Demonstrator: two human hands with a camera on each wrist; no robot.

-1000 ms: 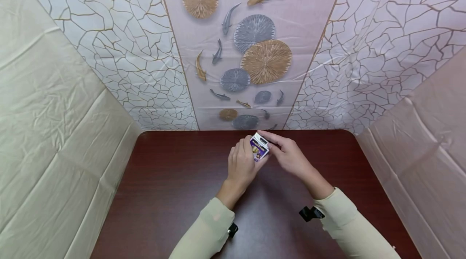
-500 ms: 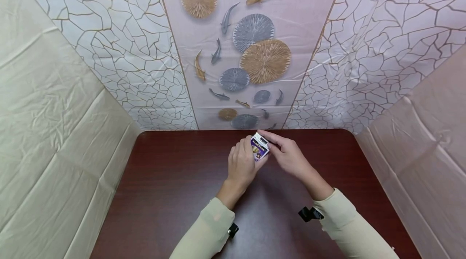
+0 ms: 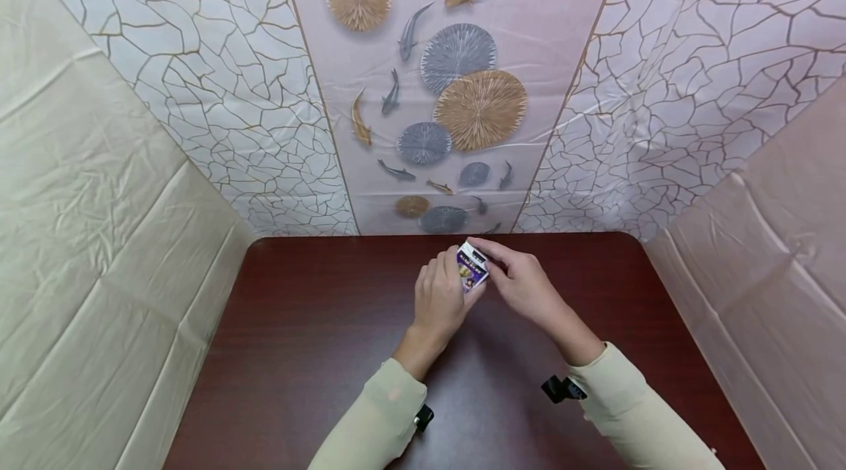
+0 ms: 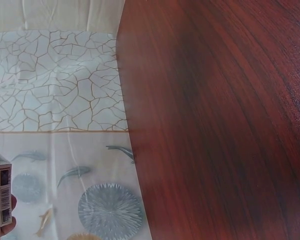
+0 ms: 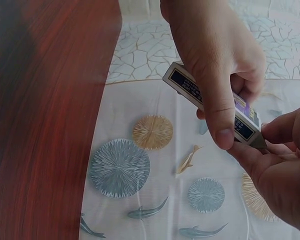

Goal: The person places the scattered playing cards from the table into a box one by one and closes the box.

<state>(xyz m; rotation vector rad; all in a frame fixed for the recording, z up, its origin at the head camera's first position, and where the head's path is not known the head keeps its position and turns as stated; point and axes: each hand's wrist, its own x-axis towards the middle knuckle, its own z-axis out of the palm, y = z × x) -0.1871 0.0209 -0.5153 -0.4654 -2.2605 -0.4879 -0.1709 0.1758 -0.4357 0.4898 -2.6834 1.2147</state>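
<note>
A small cardboard box (image 3: 471,272), white-edged with a purple printed face, is held between both hands over the far middle of the table. My left hand (image 3: 438,297) grips its body, thumb along the near narrow side in the right wrist view, where a dark printed panel of the box (image 5: 185,82) shows. At the box's upper end my right hand (image 3: 523,280) pinches with thumb and fingers. In the right wrist view the right fingertips (image 5: 277,131) meet at that end, close to the left thumb. Only one end of the box (image 4: 5,192) enters the left wrist view.
The dark red-brown table (image 3: 317,352) extends under both arms. Behind it hangs a cloth backdrop (image 3: 423,198) printed with fish and round leaves. Beige cloth walls (image 3: 119,235) enclose both sides. A small black device (image 3: 562,388) sits at each wrist.
The white upper end of the box, at the right fingertips, has tipped down and lies closer in line with the printed face. Both hands keep almost the same place and hold.
</note>
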